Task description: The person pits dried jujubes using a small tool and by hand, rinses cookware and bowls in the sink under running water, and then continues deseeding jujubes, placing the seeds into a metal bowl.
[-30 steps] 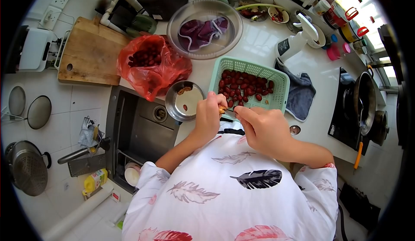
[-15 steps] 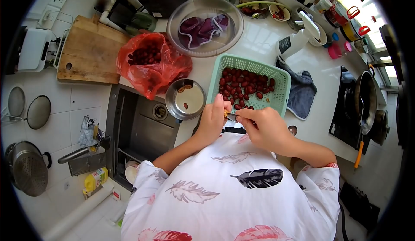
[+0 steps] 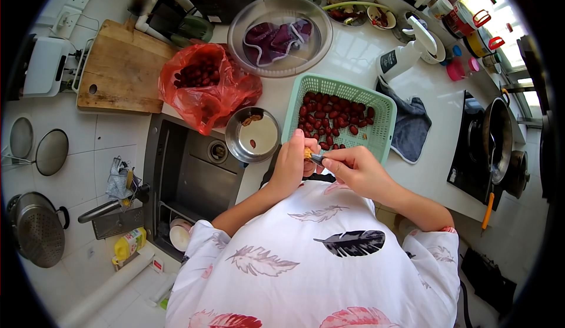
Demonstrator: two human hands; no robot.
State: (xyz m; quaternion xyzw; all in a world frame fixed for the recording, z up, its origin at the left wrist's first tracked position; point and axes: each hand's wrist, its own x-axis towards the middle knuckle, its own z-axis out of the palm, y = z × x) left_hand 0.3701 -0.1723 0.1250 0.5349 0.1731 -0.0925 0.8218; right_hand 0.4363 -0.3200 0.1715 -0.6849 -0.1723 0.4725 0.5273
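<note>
My left hand (image 3: 292, 160) is closed around a small yellow-brown piece (image 3: 308, 153), perhaps an opened date. My right hand (image 3: 356, 169) grips a small tool (image 3: 318, 158) with a dark handle, its tip against that piece. Just beyond both hands, a green basket (image 3: 385, 107) holds several dark red dates (image 3: 333, 115). Left of my left hand stands a metal bowl (image 3: 235, 145) with a few brown pieces and one red date inside. A red plastic bag (image 3: 238, 90) with more dates lies behind the bowl.
A sink (image 3: 191, 172) is at the left, below a wooden cutting board (image 3: 120, 72). At the back stands a clear basin (image 3: 235, 48) with a purple cloth. A spray bottle (image 3: 397, 62), a grey cloth (image 3: 411, 131) and a wok (image 3: 497, 134) are on the right.
My right hand has shifted slightly down, and the tool's dark handle now shows between my hands. Its metal part showed half a second ago. My left hand still holds the piece.
</note>
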